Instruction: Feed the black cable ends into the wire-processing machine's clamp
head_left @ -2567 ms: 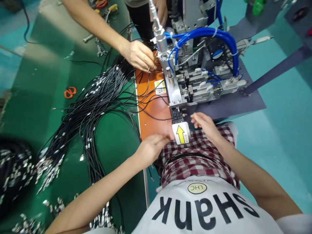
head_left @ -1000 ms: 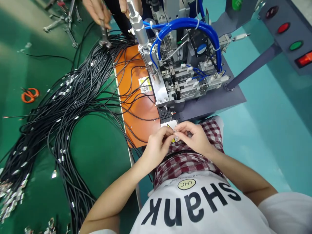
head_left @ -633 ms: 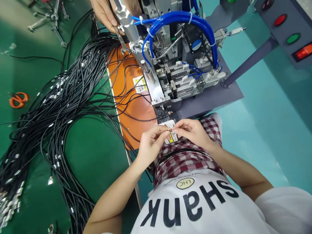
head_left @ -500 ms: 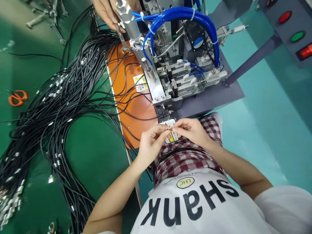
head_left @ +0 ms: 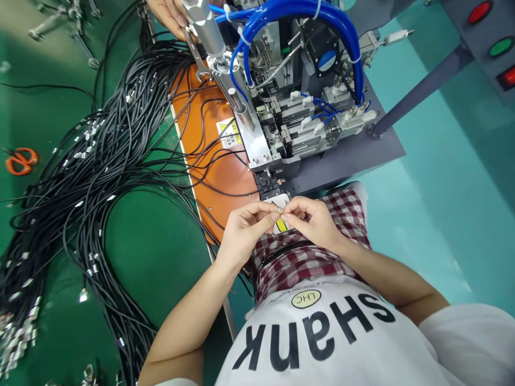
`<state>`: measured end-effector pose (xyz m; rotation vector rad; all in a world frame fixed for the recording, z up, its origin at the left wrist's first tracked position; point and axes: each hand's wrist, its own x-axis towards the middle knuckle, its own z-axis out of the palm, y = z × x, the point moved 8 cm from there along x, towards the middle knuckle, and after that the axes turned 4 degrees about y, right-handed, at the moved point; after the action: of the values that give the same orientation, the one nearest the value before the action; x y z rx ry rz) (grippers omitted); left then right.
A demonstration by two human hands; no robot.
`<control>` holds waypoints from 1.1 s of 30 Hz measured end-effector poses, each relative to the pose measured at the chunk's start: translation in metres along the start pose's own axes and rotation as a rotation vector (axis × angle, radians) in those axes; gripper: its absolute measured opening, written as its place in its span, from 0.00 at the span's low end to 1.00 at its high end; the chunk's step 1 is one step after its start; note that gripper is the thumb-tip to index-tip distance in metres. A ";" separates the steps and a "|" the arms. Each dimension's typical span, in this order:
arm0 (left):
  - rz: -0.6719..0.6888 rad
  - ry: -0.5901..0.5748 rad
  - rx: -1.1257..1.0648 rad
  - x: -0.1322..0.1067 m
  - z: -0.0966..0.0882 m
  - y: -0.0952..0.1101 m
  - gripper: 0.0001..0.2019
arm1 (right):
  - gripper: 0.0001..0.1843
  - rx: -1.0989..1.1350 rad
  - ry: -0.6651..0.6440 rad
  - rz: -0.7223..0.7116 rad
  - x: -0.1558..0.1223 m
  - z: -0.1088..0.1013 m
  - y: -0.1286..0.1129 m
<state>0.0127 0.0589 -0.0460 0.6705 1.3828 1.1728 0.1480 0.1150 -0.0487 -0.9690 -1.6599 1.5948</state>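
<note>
My left hand [head_left: 243, 230] and my right hand [head_left: 314, 221] meet in front of the machine, just above my lap. Both are closed in a pinch, thumb against fingers, on thin light-coloured wires [head_left: 280, 210]. Only a little of the wires shows between the fingertips; whether a cable runs on from them under my left hand is hidden. Just beyond my fingers, a black cable with bare coloured wire ends [head_left: 280, 182] lies in the dark block at the machine's front edge. A white and yellow label [head_left: 281, 226] is partly covered by my hands.
A machine with blue air hoses [head_left: 300, 8] stands ahead on a grey base. Black cables [head_left: 120, 145] spread over the green table and orange plate [head_left: 225, 185]. Another person's hand [head_left: 171, 16] is at a wrench [head_left: 198, 59]. Orange-handled scissors [head_left: 21, 162] lie far left.
My hands have drawn slightly closer together, fingertips now meeting over the wires, which show less. The view has shifted a little; the other person's hand stays by the wrench.
</note>
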 end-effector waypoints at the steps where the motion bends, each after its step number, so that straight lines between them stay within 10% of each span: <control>1: -0.011 0.001 -0.010 0.000 -0.001 -0.001 0.08 | 0.06 -0.013 -0.001 -0.010 0.000 0.000 -0.001; 12: 0.082 0.113 0.100 -0.005 -0.006 0.001 0.09 | 0.06 -0.145 0.048 -0.138 -0.006 -0.001 -0.016; 20: 0.576 0.224 0.539 -0.024 0.009 0.030 0.04 | 0.07 -0.031 0.066 0.032 -0.011 0.013 0.006; 27: 0.342 0.134 0.287 -0.007 0.001 0.010 0.06 | 0.09 0.038 0.046 0.105 -0.012 0.011 0.013; 33: 0.692 0.148 0.644 -0.022 0.013 0.026 0.03 | 0.07 0.052 0.031 0.135 -0.016 0.014 0.018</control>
<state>0.0234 0.0512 -0.0116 1.6419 1.7335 1.3093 0.1463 0.0939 -0.0666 -1.0934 -1.5530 1.6938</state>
